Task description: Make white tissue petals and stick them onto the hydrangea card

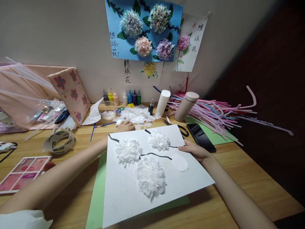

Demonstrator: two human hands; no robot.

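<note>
My right hand [196, 150] grips the right edge of a white sheet of paper [124, 200], thumb on top, and the sheet is tilted above the table. Three fluffy white paper flowers [151, 178] stand on the sheet, with dark painted branches [154, 155] between them. Toward its right side lies a flat white oval [180, 163]. Beyond the sheet's far edge, my left hand [125, 126] is closed, knuckles up, close to a small white object [118, 122] and a heap of white paper scraps [137, 114]. What its fingers hold is hidden.
Green paper [95, 200] lies beneath the sheet. Scissors [182, 128], a black phone [201, 137], a white cylinder [163, 103], a beige flask [186, 106] and pipe cleaners [214, 114] are at right. Tape [59, 142] and a pink palette [23, 173] are at left; paint bottles [130, 97] line the wall.
</note>
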